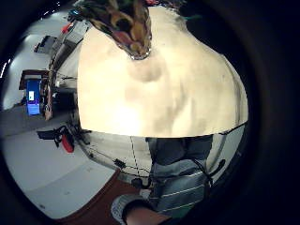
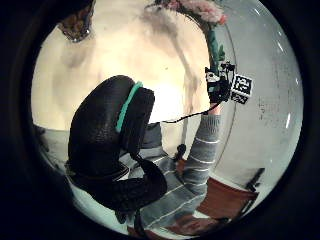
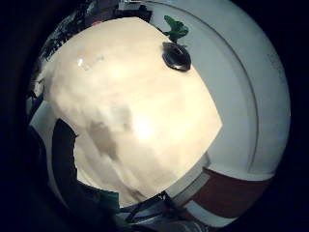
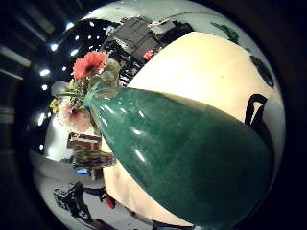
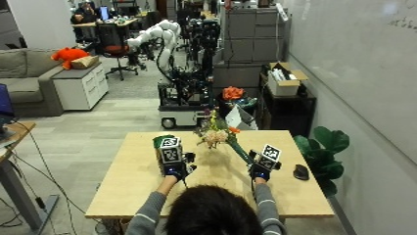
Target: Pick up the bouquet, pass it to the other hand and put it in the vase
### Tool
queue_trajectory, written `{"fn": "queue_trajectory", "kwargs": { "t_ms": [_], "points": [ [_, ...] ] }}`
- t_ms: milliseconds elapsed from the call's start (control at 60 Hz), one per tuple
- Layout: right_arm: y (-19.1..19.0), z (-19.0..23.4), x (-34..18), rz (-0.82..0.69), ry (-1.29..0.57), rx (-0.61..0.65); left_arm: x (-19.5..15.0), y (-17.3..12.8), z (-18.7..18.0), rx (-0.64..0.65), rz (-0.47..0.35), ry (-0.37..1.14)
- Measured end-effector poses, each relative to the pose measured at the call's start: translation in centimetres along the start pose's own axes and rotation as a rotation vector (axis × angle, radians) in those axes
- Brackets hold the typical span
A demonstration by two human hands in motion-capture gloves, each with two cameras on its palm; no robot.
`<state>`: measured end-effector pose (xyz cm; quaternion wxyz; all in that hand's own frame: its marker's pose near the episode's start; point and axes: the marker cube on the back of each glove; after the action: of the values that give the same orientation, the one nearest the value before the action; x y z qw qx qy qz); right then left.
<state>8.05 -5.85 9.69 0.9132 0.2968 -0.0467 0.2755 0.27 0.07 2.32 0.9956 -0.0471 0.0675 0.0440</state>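
Bouquet was held aloft over the table, its green stem wrap gripped in the right hand. Left hand, fingers relaxed and empty, hovered beside the vase at left. Judged: handover pending; the next move calls for bringing the stems leftward.

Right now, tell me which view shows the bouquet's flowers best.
The outside view: the bouquet shows whole, flowers above the table, stem running down to the right hand. The right thumb side palm view is filled by its green wrap, flowers beyond. The left thumb side palm view catches only pink blooms at its edge.
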Motion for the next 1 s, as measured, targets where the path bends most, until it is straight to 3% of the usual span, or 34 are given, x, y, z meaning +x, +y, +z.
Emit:
{"fn": "queue_trajectory", "kwargs": {
  "t_ms": [250, 317, 400, 467, 483, 533, 567, 600, 650, 834, 1000],
  "points": [
    [3.1, -2.5, -3.8, 0.07, -0.4, -0.333, 1.5, -2.1, -2.4, 0.085, 0.021, 0.136],
    [3.4, -4.1, -6.1, 0.036, -0.618, -0.364, 2.6, -2.2, -3.6, 0.108, 0.05, 0.267],
    [3.9, -5.3, -9.6, -0.054, -1.072, -0.552, 4.0, -2.1, -5.9, 0.129, 0.058, 0.496],
    [3.6, -3.9, -10.1, -0.005, -1.162, -0.703, 4.6, -4.1, -7.1, 0.185, 0.051, 0.652],
    [3.6, -3.9, -10.1, 0.017, -1.131, -0.692, 4.7, -4.6, -7.3, 0.205, 0.05, 0.68],
    [3.8, -4.5, -10.0, 0.108, -0.879, -0.454, 5.3, -5.5, -8.3, 0.252, 0.046, 0.753],
    [3.9, -4.6, -10.2, 0.157, -0.78, -0.377, 5.9, -5.6, -8.9, 0.269, 0.041, 0.793],
    [4.4, -4.8, -10.7, 0.198, -0.771, -0.401, 6.5, -5.5, -9.4, 0.275, 0.041, 0.832],
    [5.0, -5.1, -12.6, 0.182, -0.897, -0.451, 7.6, -5.3, -10.1, 0.272, 0.041, 0.892],
    [7.4, -6.8, -16.4, 0.017, -1.033, -0.347, 11.1, -7.3, -10.0, 0.411, 0.071, 0.974],
    [10.1, -7.0, -19.1, -0.007, -1.128, -0.375, 13.6, -7.3, -9.8, 0.531, 0.073, 1.046]
  ]
}}
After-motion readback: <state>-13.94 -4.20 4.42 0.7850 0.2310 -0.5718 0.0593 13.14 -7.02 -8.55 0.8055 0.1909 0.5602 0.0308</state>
